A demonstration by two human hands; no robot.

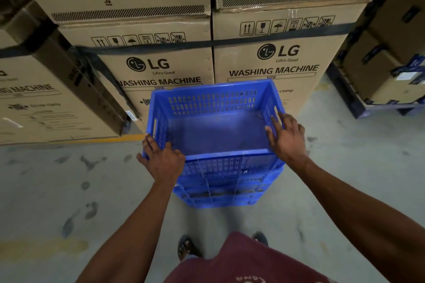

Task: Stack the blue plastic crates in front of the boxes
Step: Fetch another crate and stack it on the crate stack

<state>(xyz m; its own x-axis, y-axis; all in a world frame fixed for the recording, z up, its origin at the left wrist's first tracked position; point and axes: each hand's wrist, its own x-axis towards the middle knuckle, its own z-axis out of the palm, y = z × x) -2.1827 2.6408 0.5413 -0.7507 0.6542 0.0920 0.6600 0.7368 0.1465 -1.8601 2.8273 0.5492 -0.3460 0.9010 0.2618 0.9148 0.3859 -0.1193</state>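
An empty blue plastic crate (216, 131) with slotted walls sits on top of a stack of blue crates (220, 190) on the floor, directly in front of the tall cardboard washing machine boxes (273, 62). My left hand (162, 161) is curled over the top crate's near left corner rim. Over on the right rim, my right hand (286, 136) rests with its fingers spread and straight against the side wall.
More washing machine boxes (46, 99) stand at the left behind a yellow floor line (128, 138). A narrow box (76, 71) leans against them. Boxes on a dark pallet (386, 80) fill the right. My sandalled feet (187, 247) stand on the grey concrete floor (69, 190).
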